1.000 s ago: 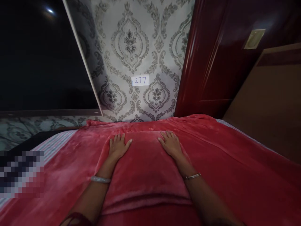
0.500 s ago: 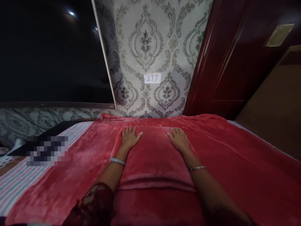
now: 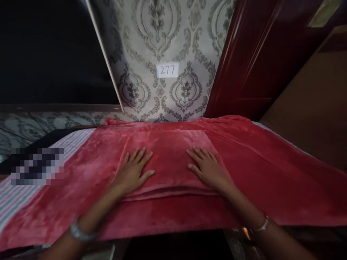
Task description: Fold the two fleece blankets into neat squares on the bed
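Pixelation hides a patch at the far left, over the striped sheet (image 3: 24,195). Left hand (image 3: 133,170) lies flat, fingers spread, on the folded red blanket (image 3: 169,159), near its left edge. Right hand (image 3: 208,167) rests open, palm down, by the right edge. Both forearms are cut off below. The red bedspread (image 3: 271,180) stretches free rightward; patterned wall (image 3: 162,43) and dark red door (image 3: 252,61) stand behind.

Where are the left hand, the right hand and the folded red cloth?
left hand (image 3: 134,172), head view, back of the hand.
right hand (image 3: 208,169), head view, back of the hand.
folded red cloth (image 3: 169,155), head view, top layer between the hands.
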A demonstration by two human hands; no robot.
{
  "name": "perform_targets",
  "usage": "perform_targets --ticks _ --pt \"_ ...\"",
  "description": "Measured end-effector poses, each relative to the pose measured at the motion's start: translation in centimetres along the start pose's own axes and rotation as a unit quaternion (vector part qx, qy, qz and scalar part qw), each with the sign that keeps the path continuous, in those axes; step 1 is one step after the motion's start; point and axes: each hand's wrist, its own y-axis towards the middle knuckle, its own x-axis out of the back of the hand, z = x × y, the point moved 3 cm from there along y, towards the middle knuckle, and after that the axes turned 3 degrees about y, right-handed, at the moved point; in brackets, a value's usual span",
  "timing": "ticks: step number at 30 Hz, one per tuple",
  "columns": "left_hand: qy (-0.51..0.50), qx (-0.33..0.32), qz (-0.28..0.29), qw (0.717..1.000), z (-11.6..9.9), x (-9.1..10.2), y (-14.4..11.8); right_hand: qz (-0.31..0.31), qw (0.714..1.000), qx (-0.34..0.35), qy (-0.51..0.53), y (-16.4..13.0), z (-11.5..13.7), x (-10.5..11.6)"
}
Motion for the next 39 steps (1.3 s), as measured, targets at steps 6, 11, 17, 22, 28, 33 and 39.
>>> perform_targets --ticks 6,11,17,22,28,33,39 --pt "0.018 -0.011 -0.02 1.0 -0.2 -1.7 -2.6 -0.036 0.998 0.031 0.034 -2.4 -0.3 -1.3" --pt "-0.003 -0.036 -0.042 0.998 0.0 -1.4 -4.8 -0.05 0.996 0.06 0.04 -5.2 -1.2 -1.2" --pt "-0.001 -0.07 -0.096 0.993 1.1 -2.1 -10.5 -0.077 0.995 0.063 0.027 -10.9 -3.3 -1.7" --pt "0.037 -0.073 -0.118 0.99 1.6 -2.1 -10.4 -0.123 0.99 0.059 0.039 -10.9 -3.2 -1.9" --pt "0.088 -0.06 -0.196 0.975 0.5 -1.4 -9.7 -0.17 0.983 0.065 0.036 -10.3 -3.2 -2.1" --pt "0.094 -0.06 -0.281 0.953 1.3 1.1 -9.3 -0.219 0.971 0.089 0.042 -9.3 -3.9 0.5" --pt "-0.016 0.037 -0.374 0.927 2.6 12.4 -7.2 -0.333 0.937 0.102 0.025 -6.9 -2.0 11.6"
